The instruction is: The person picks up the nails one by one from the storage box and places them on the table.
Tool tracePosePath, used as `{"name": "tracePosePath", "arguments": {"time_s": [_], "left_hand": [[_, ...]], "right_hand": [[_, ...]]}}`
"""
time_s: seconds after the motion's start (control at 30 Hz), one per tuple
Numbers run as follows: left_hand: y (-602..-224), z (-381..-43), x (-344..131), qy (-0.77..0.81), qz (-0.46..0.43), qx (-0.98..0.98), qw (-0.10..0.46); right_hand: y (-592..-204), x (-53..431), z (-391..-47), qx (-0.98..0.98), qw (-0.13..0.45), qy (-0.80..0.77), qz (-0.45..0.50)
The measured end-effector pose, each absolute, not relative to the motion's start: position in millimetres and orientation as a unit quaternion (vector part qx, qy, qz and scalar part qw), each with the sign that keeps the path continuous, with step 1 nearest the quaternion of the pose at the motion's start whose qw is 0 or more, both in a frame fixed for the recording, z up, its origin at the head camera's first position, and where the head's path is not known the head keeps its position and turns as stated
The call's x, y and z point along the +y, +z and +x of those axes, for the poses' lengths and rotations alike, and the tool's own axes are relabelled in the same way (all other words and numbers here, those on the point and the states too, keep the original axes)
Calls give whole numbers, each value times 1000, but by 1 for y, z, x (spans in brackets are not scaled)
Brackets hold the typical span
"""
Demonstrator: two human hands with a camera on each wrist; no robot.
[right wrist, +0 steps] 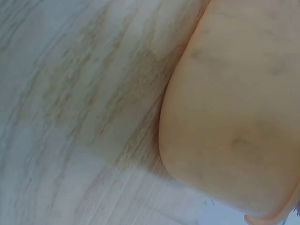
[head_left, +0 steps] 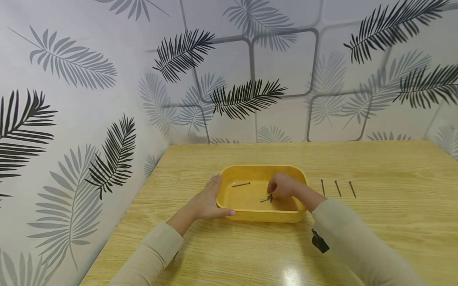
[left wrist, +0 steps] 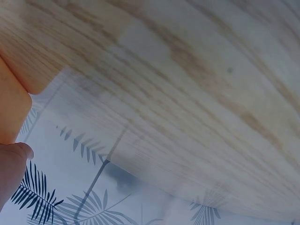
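Note:
A yellow plastic tray (head_left: 250, 215) stands on the wooden table. My left hand (head_left: 207, 200) rests at its left end, fingers lying along the outer wall and thumb on the front rim. In the left wrist view, a fingertip (left wrist: 23, 151) meets the tray's corner (left wrist: 13, 105). Inside the tray, my right hand (head_left: 284, 186) reaches down with bent fingers and pinches a dark screw (head_left: 270, 197). Another piece (head_left: 264, 200) lies right at those fingertips. A single screw (head_left: 241, 184) lies farther left on the tray floor. The right wrist view has mostly the tray's outer wall (right wrist: 225, 108).
Three dark screws (head_left: 338, 188) lie in a spaced row on the table (head_left: 393, 222), right of the tray. A patterned wall covering (head_left: 232, 131) rises behind the table and along its left side. A black strap end (head_left: 319, 241) hangs at the right sleeve.

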State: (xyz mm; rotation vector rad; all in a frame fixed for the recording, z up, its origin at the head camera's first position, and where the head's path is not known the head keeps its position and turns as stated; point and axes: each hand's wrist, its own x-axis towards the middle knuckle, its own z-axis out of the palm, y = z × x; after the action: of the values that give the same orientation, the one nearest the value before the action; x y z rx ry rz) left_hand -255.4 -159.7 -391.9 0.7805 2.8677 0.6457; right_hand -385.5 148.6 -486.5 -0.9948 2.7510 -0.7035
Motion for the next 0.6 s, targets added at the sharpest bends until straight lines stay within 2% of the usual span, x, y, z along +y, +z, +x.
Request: {"name": "tracePosePath", "arguments": {"time_s": [0.17, 0.23, 0.33, 0.47, 0.57, 0.6], "left_hand": [[-392, -256, -159, 214, 257, 941, 52], [-392, -256, -159, 212, 258, 941, 52], [-393, -257, -159, 211, 259, 941, 52], [-393, -257, -160, 209, 260, 941, 52], [-394, -257, -160, 206, 259, 942, 52], [-394, -257, -160, 206, 260, 942, 52]], "right_hand": [[-410, 125, -317, 934, 97, -208, -273], [-395, 120, -302, 938, 93, -196, -270], [-396, 122, -302, 935, 83, -191, -287], [-419, 131, -322, 924, 84, -210, -309], [-415, 129, -316, 925, 90, -221, -296], [-403, 125, -305, 932, 100, -213, -275]]}}
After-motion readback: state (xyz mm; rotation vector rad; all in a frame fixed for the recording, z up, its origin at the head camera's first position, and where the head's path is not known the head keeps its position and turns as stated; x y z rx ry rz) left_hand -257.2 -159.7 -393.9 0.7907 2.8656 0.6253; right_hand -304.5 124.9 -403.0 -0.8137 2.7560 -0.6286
